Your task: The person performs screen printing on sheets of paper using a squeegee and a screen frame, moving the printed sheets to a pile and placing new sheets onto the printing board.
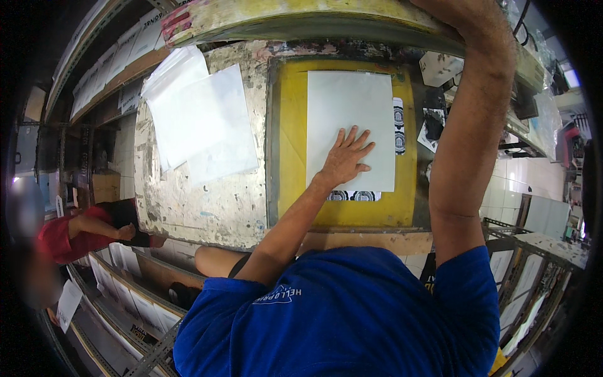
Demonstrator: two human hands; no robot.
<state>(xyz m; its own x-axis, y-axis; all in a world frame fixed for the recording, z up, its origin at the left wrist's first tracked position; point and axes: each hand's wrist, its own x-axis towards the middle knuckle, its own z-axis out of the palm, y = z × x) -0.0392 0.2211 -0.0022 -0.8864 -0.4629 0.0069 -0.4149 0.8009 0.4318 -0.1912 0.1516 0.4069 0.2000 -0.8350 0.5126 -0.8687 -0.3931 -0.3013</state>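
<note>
My left hand (347, 157) lies flat with fingers spread on a white sheet (348, 94). The sheet rests on a yellow board (292, 157) set into the worktable. Beneath its right and lower edges show parts of printed dark emblems (399, 135). My right arm stretches up to a raised, paint-stained frame (301, 22) along the far side. There my right hand (455, 9) is at the frame's right end, cut off by the picture's upper edge, so its fingers are hidden.
Overlapping white sheets (207, 125) lie on the stained worktable (207, 217) at left. A black-smeared paper (433, 129) sits to the right. Another person in a red top (59, 239) is at far left, near shelves with boxes (119, 63). A metal rack (534, 251) stands at right.
</note>
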